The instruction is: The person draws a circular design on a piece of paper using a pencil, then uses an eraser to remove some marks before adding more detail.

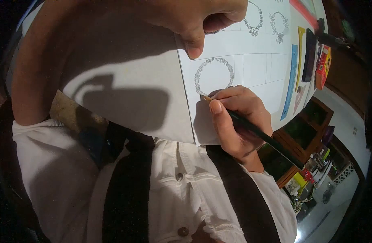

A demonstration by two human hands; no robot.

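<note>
My right hand [246,117] is closed round a dark green pencil [267,139]. The pencil slants down to the page, its tip at the lower edge of a round leafy wreath drawing [231,68]. White paper [254,95] with faint ruled lines lies beneath it. Flat against the upper part of the sheet, my left hand [182,16] rests with the thumb stretched out near the page fold; its other fingers are partly cut off by the frame. Two more wreath sketches [279,26] show near the top. A plain page [133,65] lies to the left.
Beyond the paper's right side lie a blue ruler [290,81], a yellow ruler [300,56], a dark long case [309,56], a red and yellow box [323,67] and a red strip [304,13]. A wooden cabinet [303,141] stands further right.
</note>
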